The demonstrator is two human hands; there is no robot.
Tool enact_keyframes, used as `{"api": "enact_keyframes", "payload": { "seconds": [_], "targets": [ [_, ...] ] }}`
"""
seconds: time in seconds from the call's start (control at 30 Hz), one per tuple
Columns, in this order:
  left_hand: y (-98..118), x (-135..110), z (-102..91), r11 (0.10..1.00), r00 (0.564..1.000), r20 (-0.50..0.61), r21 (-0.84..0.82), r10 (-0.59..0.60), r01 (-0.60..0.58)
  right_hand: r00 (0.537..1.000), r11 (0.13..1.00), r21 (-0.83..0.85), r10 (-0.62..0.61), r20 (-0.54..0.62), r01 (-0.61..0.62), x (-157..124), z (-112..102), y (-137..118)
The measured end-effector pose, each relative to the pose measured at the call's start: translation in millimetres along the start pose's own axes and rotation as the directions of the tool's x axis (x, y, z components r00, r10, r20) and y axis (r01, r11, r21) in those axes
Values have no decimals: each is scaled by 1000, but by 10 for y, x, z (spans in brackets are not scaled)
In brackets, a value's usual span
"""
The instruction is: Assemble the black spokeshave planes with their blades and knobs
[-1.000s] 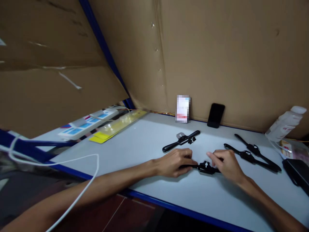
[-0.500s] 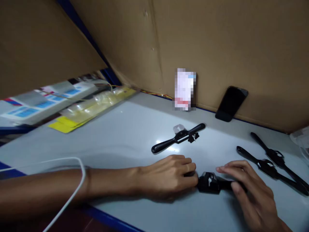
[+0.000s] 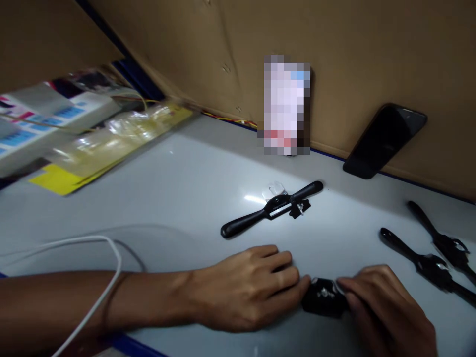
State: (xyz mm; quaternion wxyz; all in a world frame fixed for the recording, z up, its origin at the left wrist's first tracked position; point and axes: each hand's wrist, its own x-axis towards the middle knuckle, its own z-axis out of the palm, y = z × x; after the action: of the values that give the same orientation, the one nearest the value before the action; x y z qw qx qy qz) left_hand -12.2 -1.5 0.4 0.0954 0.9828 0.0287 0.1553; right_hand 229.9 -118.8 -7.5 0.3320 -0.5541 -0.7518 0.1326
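Note:
A black spokeshave (image 3: 323,303) lies low over the table in front of me, its middle plate and silver screw facing up. My left hand (image 3: 249,287) is closed around its left end, hiding that handle. My right hand (image 3: 390,310) is closed at its right side, with thumb and fingertips pinched by the edge of the plate; the right handle is hidden. Beyond my hands lies another spokeshave (image 3: 245,222), its black cap with a screw (image 3: 299,208) loose beside it and a silvery blade (image 3: 273,191) at its far side.
Two more spokeshaves (image 3: 433,270) lie at the right. A dark phone (image 3: 385,141) and a blurred-out lit device (image 3: 284,104) lean against the cardboard wall. Yellow cards in clear plastic (image 3: 122,144) and white boxes (image 3: 44,129) are at the left. A white cable (image 3: 117,258) crosses my left forearm.
My right hand has closed, its fingers moving left along the spokeshave to the middle plate. My left hand keeps its hold. The camera view has shifted closer and lower.

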Motion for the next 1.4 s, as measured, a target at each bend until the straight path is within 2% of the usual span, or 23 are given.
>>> {"api": "enact_keyframes", "payload": {
  "seconds": [0.17,0.4,0.6,0.77,0.9,1.03,1.17,1.4],
  "targets": [
    [-12,-13,84,995,999,-36,91,29,-26,999,999,-30,-37,-22,37,125,31,20],
    [-61,46,136,998,997,67,53,-28,25,999,996,-72,-44,-1,44,156,65,21],
    [-104,44,142,998,997,76,62,8,-13,998,992,-116,-48,34,51,273,66,48],
    [-145,34,147,997,997,69,67,26,-31,998,994,-104,-21,-53,15,343,55,32],
    [-150,22,167,995,998,22,81,61,-63,992,994,-80,-85,-98,78,281,65,-8],
    [-127,13,183,986,996,-32,146,86,-81,985,986,-66,-160,-68,155,210,92,-46],
    [-110,13,174,984,996,-21,156,89,-85,974,974,-37,-225,-26,224,186,123,-55],
    [-117,10,121,998,998,-27,50,48,-46,968,965,-135,-236,-82,224,183,106,-9]
  ]
}}
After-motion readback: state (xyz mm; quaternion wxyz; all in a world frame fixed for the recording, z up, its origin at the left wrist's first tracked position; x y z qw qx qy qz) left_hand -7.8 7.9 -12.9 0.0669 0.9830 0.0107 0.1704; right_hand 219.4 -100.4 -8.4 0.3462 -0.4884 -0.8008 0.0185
